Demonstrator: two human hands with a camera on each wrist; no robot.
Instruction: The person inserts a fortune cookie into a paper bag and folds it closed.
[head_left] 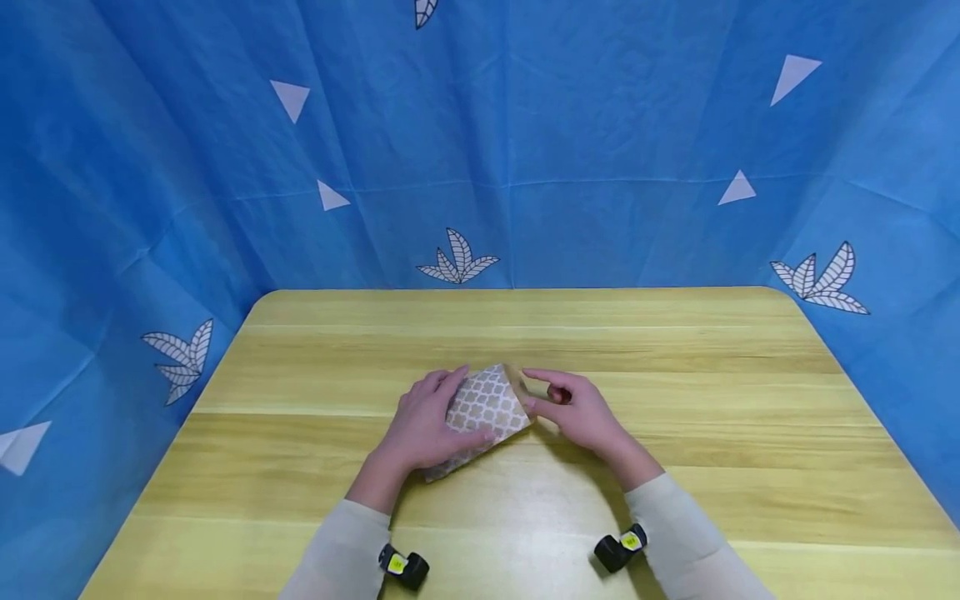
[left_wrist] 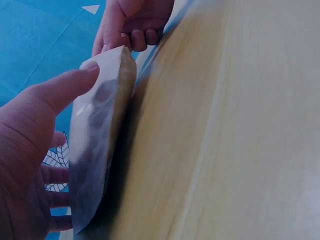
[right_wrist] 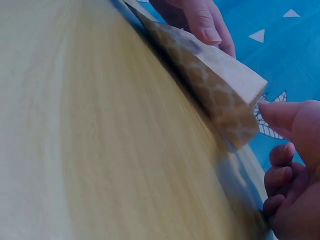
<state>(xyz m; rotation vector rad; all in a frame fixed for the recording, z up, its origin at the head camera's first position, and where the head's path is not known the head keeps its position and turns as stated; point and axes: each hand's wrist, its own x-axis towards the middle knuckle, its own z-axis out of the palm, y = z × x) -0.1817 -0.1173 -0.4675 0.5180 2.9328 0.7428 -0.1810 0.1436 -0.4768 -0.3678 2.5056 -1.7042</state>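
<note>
A paper bag with a brown-and-white lattice print lies slantwise on the wooden table, its brown mouth to the right. My left hand grips the bag, its thumb along the near side and the fingers at the far side. At the mouth is my right hand. Its thumb reaches the mouth's edge, and the index finger stretches toward the far corner, apart from the thumb. The other right fingers are curled into the palm. What the bag contains is hidden.
The light wooden table runs to a rounded back edge. Behind it and at both sides hangs a blue curtain with white triangles and leaf prints. Each sleeve carries a small black device with a yellow label.
</note>
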